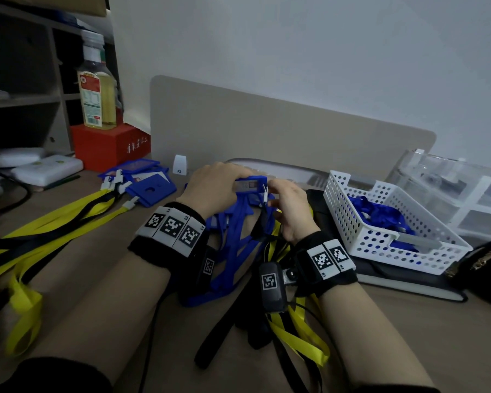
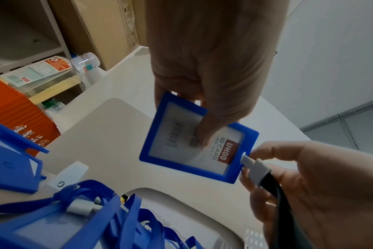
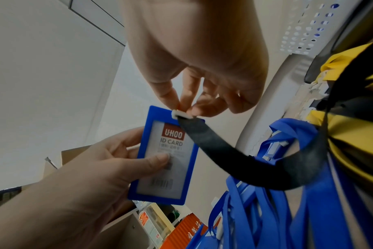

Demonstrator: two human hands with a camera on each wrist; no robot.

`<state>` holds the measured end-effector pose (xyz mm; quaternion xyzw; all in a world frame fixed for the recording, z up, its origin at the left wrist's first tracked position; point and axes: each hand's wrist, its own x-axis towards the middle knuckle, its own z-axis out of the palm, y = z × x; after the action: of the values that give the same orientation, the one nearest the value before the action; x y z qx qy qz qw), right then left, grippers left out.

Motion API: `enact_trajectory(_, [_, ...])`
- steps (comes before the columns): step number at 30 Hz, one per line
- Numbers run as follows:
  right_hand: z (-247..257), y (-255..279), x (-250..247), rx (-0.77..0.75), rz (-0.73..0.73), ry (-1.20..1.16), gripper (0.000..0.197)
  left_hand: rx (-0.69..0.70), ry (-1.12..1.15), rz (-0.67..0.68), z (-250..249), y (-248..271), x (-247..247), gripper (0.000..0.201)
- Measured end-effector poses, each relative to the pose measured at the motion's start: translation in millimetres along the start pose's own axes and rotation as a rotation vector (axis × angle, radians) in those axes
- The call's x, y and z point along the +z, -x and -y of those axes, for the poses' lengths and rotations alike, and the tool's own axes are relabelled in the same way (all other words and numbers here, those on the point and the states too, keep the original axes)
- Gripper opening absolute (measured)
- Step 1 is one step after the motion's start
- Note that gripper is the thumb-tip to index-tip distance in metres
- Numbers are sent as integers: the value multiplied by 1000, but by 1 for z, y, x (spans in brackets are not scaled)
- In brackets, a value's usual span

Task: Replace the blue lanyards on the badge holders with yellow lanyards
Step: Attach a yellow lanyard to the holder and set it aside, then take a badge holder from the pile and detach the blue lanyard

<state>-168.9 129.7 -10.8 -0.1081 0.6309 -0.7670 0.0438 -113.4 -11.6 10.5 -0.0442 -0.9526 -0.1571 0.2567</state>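
Blue-framed badge holder (image 3: pixel 166 156) is held above the bench (image 1: pixel 119 251), pinched by the left hand (image 3: pixel 109 166) with thumb on its card window. The right hand (image 3: pixel 202 70) pinches the white clip (image 3: pixel 181 115) of a black-and-yellow lanyard (image 3: pixel 234 151) at the holder's slot.

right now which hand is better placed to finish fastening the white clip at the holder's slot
Right. The right hand already pinches the white clip at the slot of the blue badge holder. The left hand is occupied gripping the holder's body, thumb on its window, steadying it.
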Motion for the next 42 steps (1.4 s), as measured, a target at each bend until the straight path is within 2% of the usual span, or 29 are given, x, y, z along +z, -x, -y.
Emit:
enact_trajectory(6, [-2,-4,0,29,-14,124,12,-16,83,-16,6,-5,3,46])
enact_trajectory(9, [-6,-7,-1,88,63,192,21,-3,156,-76,7,-8,6,45])
enact_trajectory(12, [-10,-8,1,159,159,212,34,82,231,-149,12,-14,10,44])
enact_trajectory(14, [-10,-7,2,198,198,175,34,62,204,-158,13,-15,9,46])
enact_trajectory(16, [-9,-7,1,234,215,84,19,34,130,-188,14,-15,8,44])
enact_trajectory(17, [-9,-7,1,248,212,26,18,24,118,-218,15,-14,7,43])
enact_trajectory(18, [-7,-6,1,252,209,-30,18,11,139,-247,15,-13,6,44])
enact_trajectory(20, [-6,-10,0,233,173,-106,18,-78,321,-274,12,-11,1,47])
enact_trajectory(23, [-3,-12,1,214,128,-165,16,-334,700,-145,-1,-7,-5,34])
enact_trajectory(25, [1,-11,3,202,127,-204,15,-445,986,54,-16,-4,-7,20])
enact_trajectory(26, [5,-11,5,199,131,-227,15,-466,1043,151,-21,-1,-8,26])
enact_trajectory(28, [12,-12,7,185,127,-247,18,-471,1045,226,-23,2,-6,34])
enact_trajectory(35, [36,-30,17,110,12,-169,13,-430,978,62,-8,9,-29,34])
enact_trajectory(42, [32,-50,67,180,78,-92,3,-475,783,-33,11,41,-83,29])
